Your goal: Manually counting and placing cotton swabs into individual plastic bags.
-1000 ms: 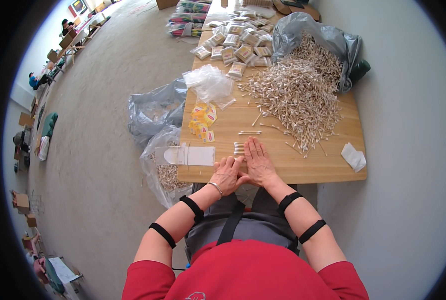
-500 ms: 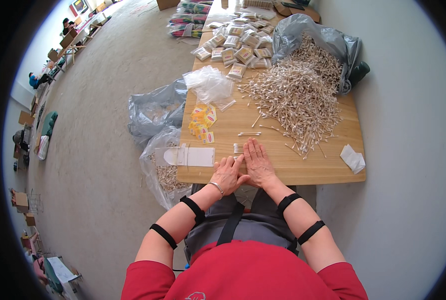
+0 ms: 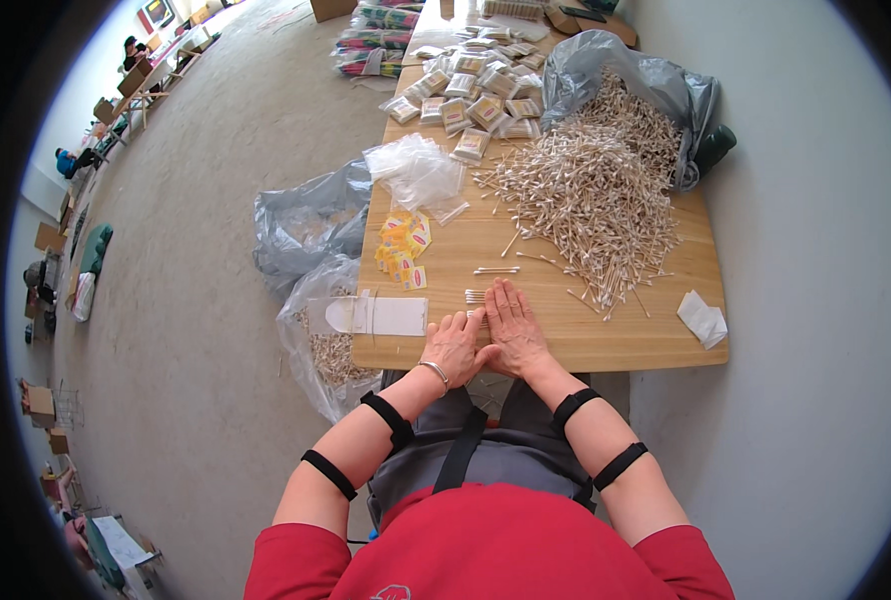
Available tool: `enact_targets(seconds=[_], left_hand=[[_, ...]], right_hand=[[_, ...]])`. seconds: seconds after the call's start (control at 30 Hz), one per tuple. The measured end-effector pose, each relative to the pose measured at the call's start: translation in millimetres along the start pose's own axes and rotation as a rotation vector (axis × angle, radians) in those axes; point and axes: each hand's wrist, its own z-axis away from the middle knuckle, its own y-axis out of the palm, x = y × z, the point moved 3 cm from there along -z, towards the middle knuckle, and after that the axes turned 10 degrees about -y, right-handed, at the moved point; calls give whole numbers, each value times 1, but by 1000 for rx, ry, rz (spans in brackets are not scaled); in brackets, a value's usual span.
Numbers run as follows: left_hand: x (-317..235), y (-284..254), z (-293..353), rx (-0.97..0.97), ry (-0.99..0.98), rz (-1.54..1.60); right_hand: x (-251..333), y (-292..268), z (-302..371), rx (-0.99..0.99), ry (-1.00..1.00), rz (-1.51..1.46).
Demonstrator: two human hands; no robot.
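My right hand (image 3: 514, 328) lies flat near the table's front edge, fingers stretched out together, over a small row of cotton swabs (image 3: 475, 296). The swabs' white tips stick out on its left side; the rest are hidden under the hands. Close against it, my left hand (image 3: 455, 346) rests palm down with fingers slightly bent, its fingertips at the near end of the row. Neither hand is closed round anything. Just beyond the fingers lie a few loose cotton swabs (image 3: 497, 270). To the left sits a flat white holder (image 3: 398, 316) with a rounded end.
A large heap of cotton swabs (image 3: 596, 190) spills from a grey plastic bag (image 3: 576, 68). Packed swab bags (image 3: 471, 112), clear empty bags (image 3: 421, 170) and yellow labels (image 3: 403, 240) lie farther off. A white tissue (image 3: 703, 318) is at right. Plastic sacks (image 3: 311, 225) stand left of the table.
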Motion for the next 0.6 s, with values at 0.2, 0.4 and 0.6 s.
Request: enact_targets(seconds=[0.2,0.4,0.6], left_hand=[[-2,1,-7,15,-90,35],[2,-1,-10,61,-80,50],[3,0,-13,15,-78,85]], right_hand=[[1,-1,0,53,0,77],[3,-4,-1,25,21,-43],[1,1,-1,-18,7,49]])
